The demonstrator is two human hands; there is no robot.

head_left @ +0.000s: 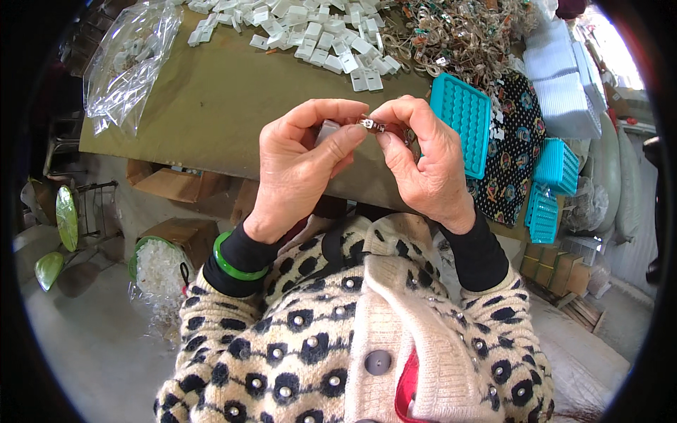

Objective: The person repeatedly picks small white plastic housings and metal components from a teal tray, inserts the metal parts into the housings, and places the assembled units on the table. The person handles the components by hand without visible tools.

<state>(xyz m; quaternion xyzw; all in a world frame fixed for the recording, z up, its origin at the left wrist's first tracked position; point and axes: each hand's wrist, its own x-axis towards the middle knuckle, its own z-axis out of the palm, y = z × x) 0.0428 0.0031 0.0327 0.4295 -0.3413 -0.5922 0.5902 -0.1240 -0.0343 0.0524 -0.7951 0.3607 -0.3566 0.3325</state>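
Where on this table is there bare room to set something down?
Bare tabletop lies between the clear bag, the white pieces and the left hand. Crowded: the far side, with those pieces and a tangled heap, and the right, with a turquoise tray.

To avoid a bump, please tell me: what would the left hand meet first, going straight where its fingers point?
Probably the small metallic piece, then the right hand just beyond it; exact depth is unclear.

White plastic pieces point(307, 48) on olive table point(211, 106)
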